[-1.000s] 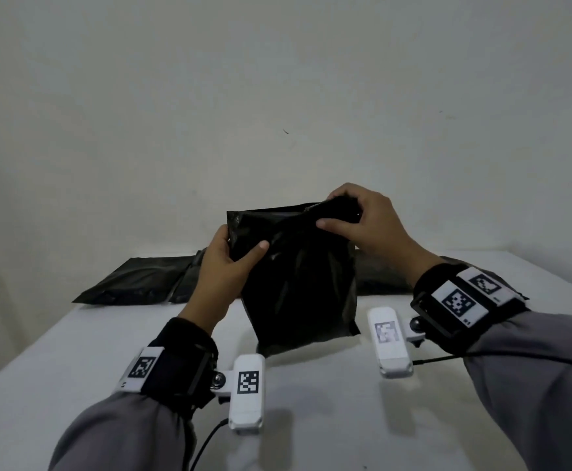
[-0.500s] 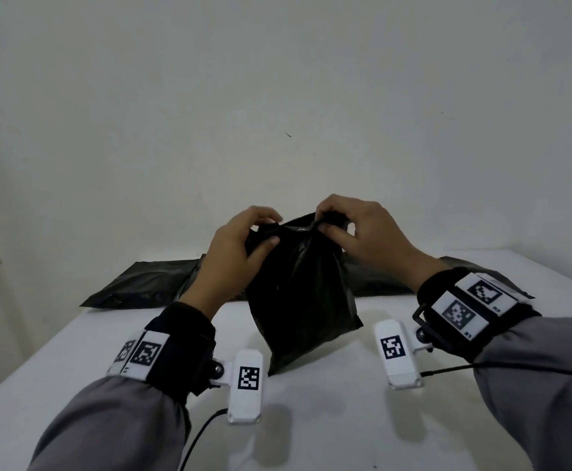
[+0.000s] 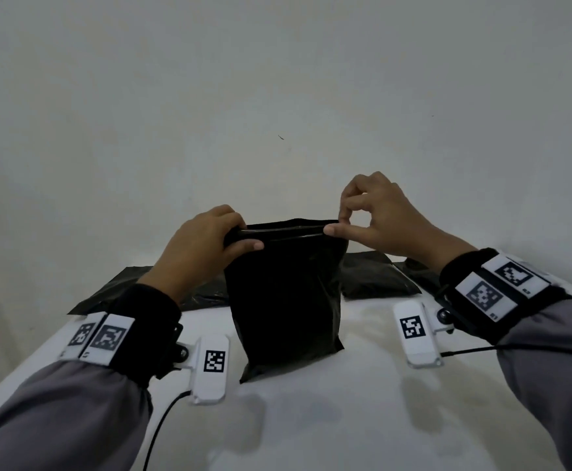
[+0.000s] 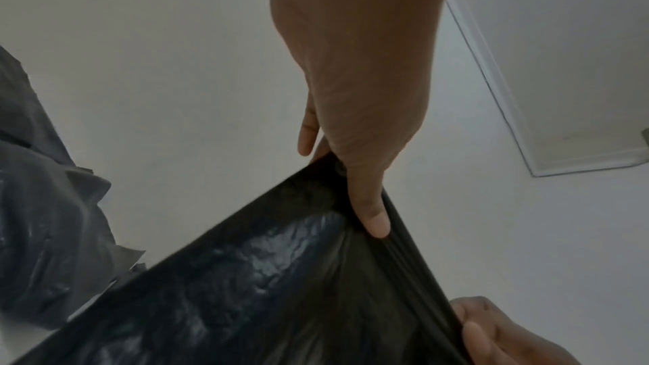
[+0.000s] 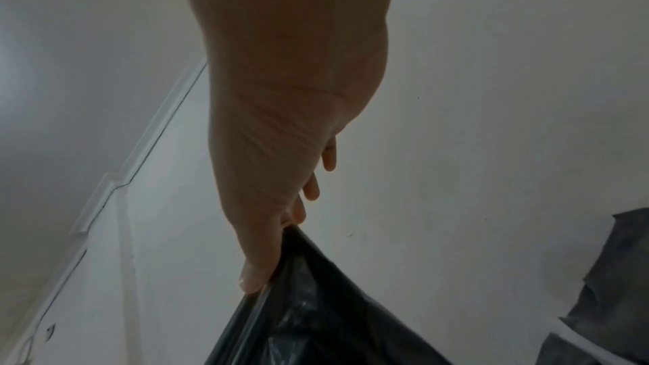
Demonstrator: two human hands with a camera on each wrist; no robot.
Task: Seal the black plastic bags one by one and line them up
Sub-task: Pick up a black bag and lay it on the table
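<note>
A black plastic bag [image 3: 284,300] stands upright on the white table [image 3: 346,419], its top edge stretched flat between my hands. My left hand [image 3: 240,237] pinches the top left corner with thumb in front. My right hand [image 3: 337,226] pinches the top right corner between thumb and forefinger, the other fingers curled above. In the left wrist view my left hand [image 4: 354,190] grips the bag [image 4: 263,287] at its folded rim. In the right wrist view my right hand [image 5: 277,254] pinches the bag [image 5: 316,315] at its corner.
More black bags lie flat along the back of the table: some behind my left wrist [image 3: 114,294] and others at the right [image 3: 373,280]. A white wall rises close behind them. The table's left edge runs beside my left sleeve.
My hands have moved apart along the bag's top, from a bunched grip at the middle to the two corners. The bag's mouth is now pulled straight and flat.
</note>
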